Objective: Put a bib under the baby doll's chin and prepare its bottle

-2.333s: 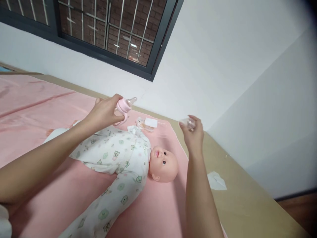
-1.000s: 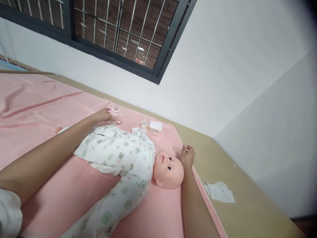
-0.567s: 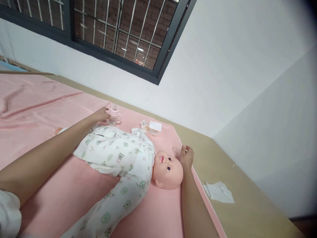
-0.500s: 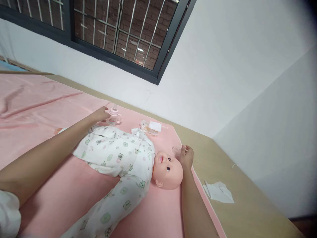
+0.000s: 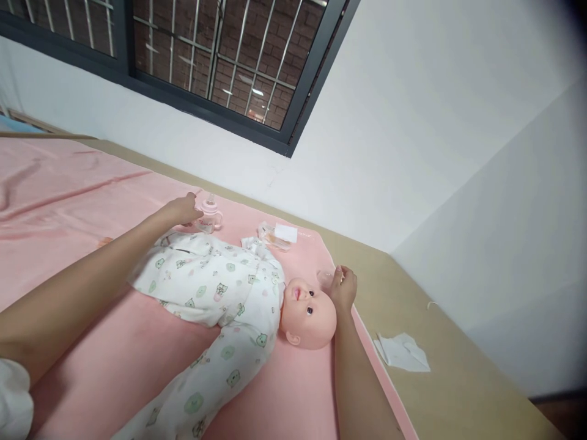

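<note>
Bottle on the left, its clear cap on the right, doll between

Left hand (image 5: pixel 181 211), fingers loosely spread, is just beside the upright pink baby bottle (image 5: pixel 209 215), teat up. Right hand (image 5: pixel 345 288) curls on the clear cap (image 5: pixel 326 280) by the baby doll (image 5: pixel 238 305)'s head; firm grip or not, can't tell.

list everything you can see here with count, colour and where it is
baby bottle: 1, pink, upright on the blanket by the left fingertips
clear cap: 1, see-through, under the right hand by the doll's head
doll: 1, white printed sleepsuit, on its back on the blanket
blanket: 1, pink, over the bed
packet: 1, clear with white label, above the doll's shoulder
tissue: 1, white, on the tan surface
window: 1, dark frame, barred, upper left
left hand: 1, open beside the bottle
right hand: 1, on the cap
</note>
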`<act>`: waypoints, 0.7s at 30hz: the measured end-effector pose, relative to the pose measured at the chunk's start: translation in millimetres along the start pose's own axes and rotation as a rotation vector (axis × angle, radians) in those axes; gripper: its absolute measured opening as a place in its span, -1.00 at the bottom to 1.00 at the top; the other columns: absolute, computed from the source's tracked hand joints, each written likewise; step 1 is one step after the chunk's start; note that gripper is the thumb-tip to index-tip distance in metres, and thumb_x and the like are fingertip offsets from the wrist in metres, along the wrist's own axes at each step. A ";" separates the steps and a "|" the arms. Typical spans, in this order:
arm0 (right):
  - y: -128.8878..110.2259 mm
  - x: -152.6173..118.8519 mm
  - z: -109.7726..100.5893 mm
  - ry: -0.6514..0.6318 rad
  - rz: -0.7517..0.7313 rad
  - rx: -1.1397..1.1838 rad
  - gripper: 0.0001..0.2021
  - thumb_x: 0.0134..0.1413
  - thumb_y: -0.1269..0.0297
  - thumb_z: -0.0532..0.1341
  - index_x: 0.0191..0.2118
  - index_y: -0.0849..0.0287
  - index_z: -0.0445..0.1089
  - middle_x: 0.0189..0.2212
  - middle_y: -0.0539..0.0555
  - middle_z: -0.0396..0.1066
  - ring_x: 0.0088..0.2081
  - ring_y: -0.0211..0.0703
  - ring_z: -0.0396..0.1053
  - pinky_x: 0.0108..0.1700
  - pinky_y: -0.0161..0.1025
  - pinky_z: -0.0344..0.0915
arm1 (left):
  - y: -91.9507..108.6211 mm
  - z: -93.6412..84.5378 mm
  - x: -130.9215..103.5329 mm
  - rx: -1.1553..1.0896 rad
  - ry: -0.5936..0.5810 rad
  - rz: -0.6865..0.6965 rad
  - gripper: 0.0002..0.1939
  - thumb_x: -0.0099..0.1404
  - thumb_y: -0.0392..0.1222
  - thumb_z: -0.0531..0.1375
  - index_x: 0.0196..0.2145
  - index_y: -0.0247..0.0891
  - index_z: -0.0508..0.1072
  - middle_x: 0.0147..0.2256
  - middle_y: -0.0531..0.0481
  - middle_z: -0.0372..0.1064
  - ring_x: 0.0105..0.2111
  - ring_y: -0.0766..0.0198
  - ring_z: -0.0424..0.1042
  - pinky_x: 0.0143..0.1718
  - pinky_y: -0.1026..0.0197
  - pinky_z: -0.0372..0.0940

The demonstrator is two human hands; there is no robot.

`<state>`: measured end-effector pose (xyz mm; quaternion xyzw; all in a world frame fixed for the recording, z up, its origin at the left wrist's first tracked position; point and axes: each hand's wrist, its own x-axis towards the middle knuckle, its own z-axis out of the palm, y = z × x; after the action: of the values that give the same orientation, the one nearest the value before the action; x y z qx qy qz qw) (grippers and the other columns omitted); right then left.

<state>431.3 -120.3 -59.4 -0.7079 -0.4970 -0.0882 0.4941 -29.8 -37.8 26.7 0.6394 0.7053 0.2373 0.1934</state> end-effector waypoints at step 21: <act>-34.5 -24.9 24.6 -0.399 -0.403 -0.005 -0.61 0.26 0.09 -0.11 -0.42 0.17 0.31 -0.44 0.08 0.39 -0.34 -0.19 0.28 -0.30 -0.29 0.11 | 173.3 83.0 -83.9 -0.145 -0.849 0.873 -0.62 0.21 -0.03 0.09 -0.14 -0.30 0.49 -0.12 -0.13 0.48 -0.19 0.17 0.45 -0.18 0.24 0.30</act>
<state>382.8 -115.7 -65.8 -0.5993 -0.7149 -0.0451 0.3573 167.4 -101.8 57.5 0.8932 0.2219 0.0665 0.3853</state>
